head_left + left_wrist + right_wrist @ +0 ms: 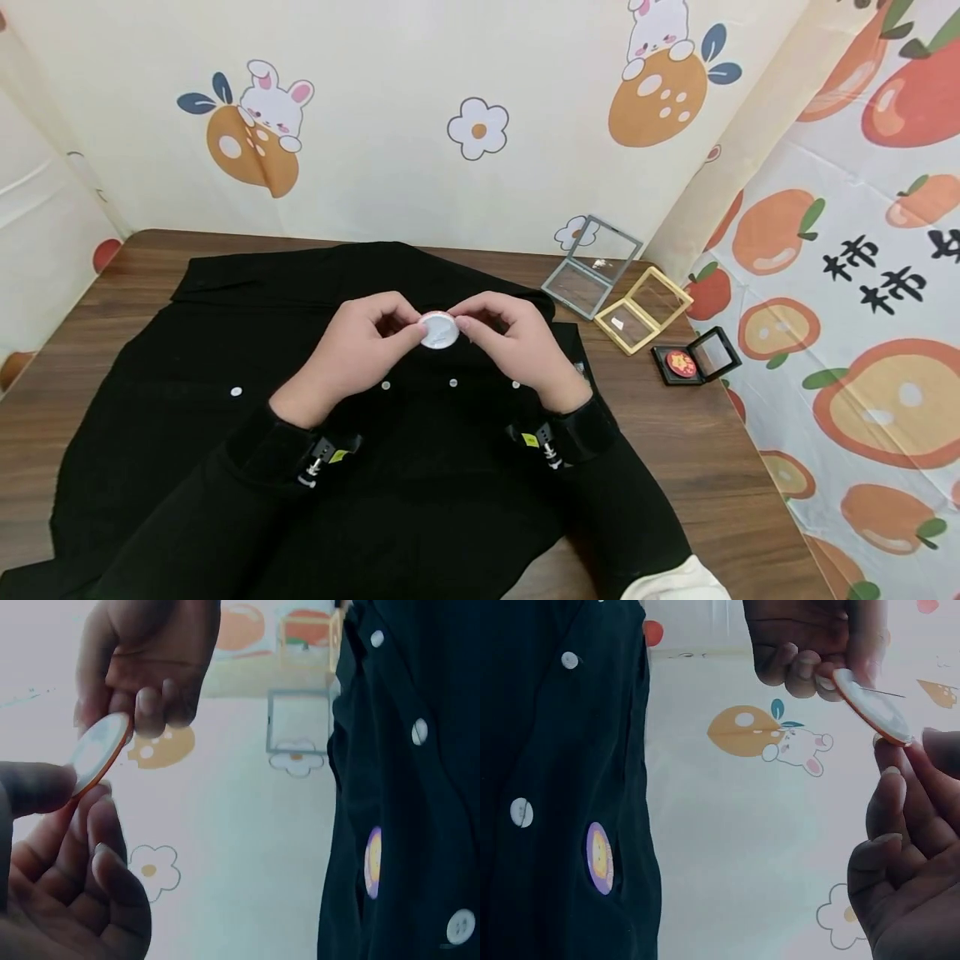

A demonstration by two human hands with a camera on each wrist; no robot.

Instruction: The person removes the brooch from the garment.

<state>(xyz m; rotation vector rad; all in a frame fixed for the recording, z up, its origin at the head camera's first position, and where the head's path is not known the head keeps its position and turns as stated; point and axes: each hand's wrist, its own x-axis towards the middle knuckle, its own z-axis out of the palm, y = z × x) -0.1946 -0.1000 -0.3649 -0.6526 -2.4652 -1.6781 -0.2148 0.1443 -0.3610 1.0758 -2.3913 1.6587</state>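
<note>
I'm seeing free room between my right hand [517, 346] and the table's [705, 475] nearer right edge, while a grey case [591, 272], yellow case [643, 315] and black case [697, 367] are crowding its far right corner.

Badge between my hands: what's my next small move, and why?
Probably turn the badge pin-side down over the black garment. The head view shows its white back facing the camera; the right wrist view shows its pin raised off that back. The left hand and right hand pinch its edge, and a purple-rimmed badge lies on the garment.
</note>
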